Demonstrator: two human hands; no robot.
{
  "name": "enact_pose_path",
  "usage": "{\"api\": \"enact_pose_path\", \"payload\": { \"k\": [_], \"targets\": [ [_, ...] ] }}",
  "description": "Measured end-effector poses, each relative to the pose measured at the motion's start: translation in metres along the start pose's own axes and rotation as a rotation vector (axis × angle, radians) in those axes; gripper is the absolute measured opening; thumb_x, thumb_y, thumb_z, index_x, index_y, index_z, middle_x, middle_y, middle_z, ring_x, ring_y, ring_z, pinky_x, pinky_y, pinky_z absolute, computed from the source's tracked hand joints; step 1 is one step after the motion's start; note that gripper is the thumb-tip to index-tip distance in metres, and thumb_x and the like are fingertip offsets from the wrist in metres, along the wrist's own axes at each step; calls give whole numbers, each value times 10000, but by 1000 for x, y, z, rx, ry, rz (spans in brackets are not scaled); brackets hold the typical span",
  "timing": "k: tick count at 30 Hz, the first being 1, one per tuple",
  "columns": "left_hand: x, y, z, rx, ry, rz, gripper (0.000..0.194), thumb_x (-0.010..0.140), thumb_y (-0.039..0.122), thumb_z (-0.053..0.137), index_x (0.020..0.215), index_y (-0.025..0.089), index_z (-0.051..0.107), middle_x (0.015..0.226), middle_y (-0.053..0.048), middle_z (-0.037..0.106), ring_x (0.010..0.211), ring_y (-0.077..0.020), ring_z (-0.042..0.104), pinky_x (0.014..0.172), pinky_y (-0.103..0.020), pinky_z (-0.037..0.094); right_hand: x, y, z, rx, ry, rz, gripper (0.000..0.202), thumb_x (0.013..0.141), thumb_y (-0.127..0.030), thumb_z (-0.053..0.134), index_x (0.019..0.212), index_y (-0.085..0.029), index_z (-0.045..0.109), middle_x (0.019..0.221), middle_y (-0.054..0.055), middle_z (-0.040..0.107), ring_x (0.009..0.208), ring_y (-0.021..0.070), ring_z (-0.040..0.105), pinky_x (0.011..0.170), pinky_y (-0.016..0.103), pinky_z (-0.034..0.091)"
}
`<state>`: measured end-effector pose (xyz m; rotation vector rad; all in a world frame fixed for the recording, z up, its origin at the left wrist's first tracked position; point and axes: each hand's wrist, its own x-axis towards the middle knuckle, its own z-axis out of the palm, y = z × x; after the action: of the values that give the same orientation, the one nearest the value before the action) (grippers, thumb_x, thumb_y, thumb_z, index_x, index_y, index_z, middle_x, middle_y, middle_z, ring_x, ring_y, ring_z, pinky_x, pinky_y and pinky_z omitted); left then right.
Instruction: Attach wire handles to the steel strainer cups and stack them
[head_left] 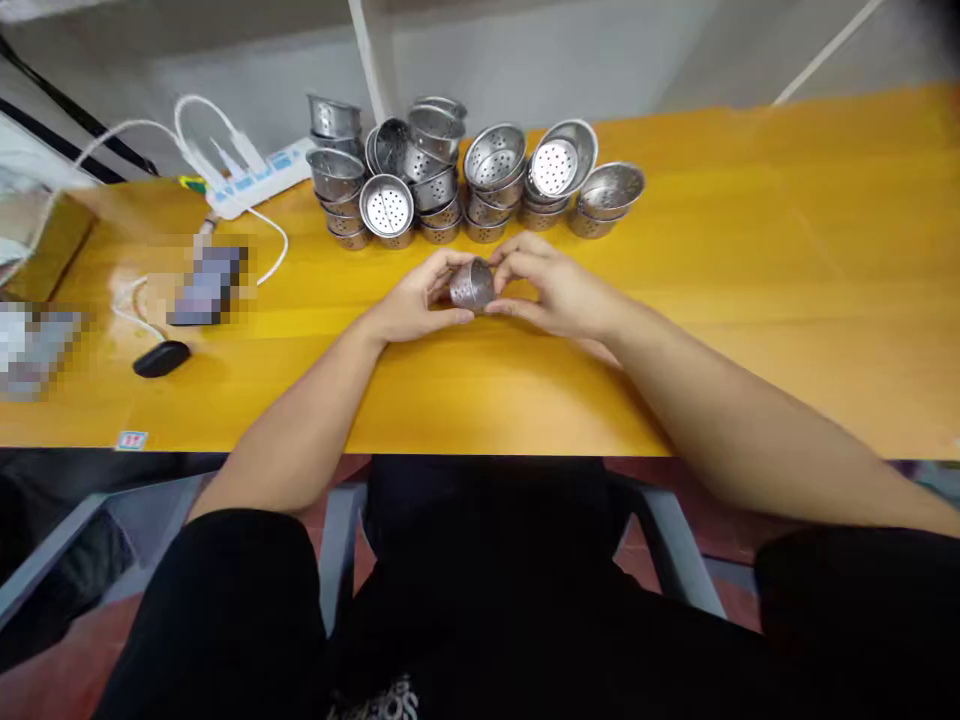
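Plainly, in the head view, the cup (pixel 471 286) sits near the middle of the frame, a small metal piece with little holes, tilted and held between the person's two hands. The left hand (pixel 420 303) grips it from the left, fingers curled behind it and thumb stretched along the near side. The right hand (pixel 546 290) pinches its right edge, thumb below and fingertips above. Whether the cup touches the table (pixel 765 270) cannot be told.

Across the upper middle, just beyond the hands, stand stacks (pixel 493 180) of similar perforated metal cups in a close row; several of the upper ones lean, and some show their holed bottoms. At the right end of the row, a shorter stack (pixel 609 195) has a wide, tilted cup on top.

In the upper left, a white power strip (pixel 274 180) lies beside the stacks, with white cables (pixel 196 98) looping from it. Below it, left of centre, lies a pixelated phone (pixel 210 287), and lower still a black oval device (pixel 161 358). A small label (pixel 133 440) is on the table's near edge, lower left. Black sleeves (pixel 217 600) and grey chair arms (pixel 341 545) fill the lower part.
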<state>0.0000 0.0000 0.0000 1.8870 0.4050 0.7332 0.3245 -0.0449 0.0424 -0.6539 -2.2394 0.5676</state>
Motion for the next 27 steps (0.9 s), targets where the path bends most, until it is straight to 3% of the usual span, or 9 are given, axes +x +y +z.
{"api": "enact_pose_path", "payload": {
  "k": [3,7,12,16,18,20,22,25,27],
  "targets": [
    [3,-1,0,18,13,-31,1040,949,805,1120,1701,322,586,1817,-170,732,1786,-448,728,1493,-640,659,4,-1,4,9,25,106,568,1099,-872,896,1087,-315,783,1452,194,806,1429,500,774,1334,804,615],
    [2,2,0,79,36,-54,1049,915,848,1103,1672,316,609,1742,-166,755,1684,-441,795,1429,-621,700,7,-6,5,120,47,170,692,992,-1012,939,1019,-332,814,1401,164,834,1399,489,791,1336,779,636],
    [-1,5,-2,262,143,-110,1043,891,635,1108,1726,297,582,1726,-174,730,1601,-435,817,1414,-633,702,5,-7,-9,335,25,236,608,966,-931,1034,1030,-354,851,1334,131,855,1306,432,833,1228,700,731],
    [0,16,-11,449,238,-177,998,900,455,1046,1761,260,581,1795,-182,729,1691,-453,761,1502,-641,637,-10,11,-44,135,-21,283,632,930,-943,1042,1000,-341,864,1349,144,801,1191,404,814,1131,674,760],
    [0,22,-16,541,273,-213,914,896,385,1027,1708,241,632,1776,-174,763,1688,-451,762,1524,-648,614,-17,17,-67,6,-121,366,506,958,-749,1092,963,-312,838,1291,129,758,1041,336,777,1063,627,742],
    [-1,28,-20,617,301,-253,861,879,324,1021,1660,231,670,1758,-168,793,1672,-445,770,1522,-653,610,-21,14,-89,-154,-260,510,272,1016,-357,1078,968,-273,824,1205,102,724,1004,281,743,1079,553,676],
    [-3,33,-22,671,323,-282,851,855,288,1036,1633,228,698,1760,-167,805,1673,-443,768,1519,-660,607,-20,2,-106,-321,-339,712,267,1079,-125,1000,945,-239,799,1117,75,735,944,232,714,1005,480,613],
    [-4,36,-27,726,373,-273,774,866,360,1087,1560,255,760,1707,-149,832,1612,-431,795,1472,-658,639,-15,-17,-121,-451,-435,939,314,1168,-123,953,915,-222,795,1042,63,799,901,221,720,906,432,576],
    [-4,33,-36,749,457,-239,535,969,485,1057,1394,280,805,1539,-121,870,1449,-389,852,1362,-623,700,-12,-22,-126,-526,-484,1010,292,1191,-180,952,936,-225,818,1060,60,826,885,234,730,871,427,573]
  ]
}}
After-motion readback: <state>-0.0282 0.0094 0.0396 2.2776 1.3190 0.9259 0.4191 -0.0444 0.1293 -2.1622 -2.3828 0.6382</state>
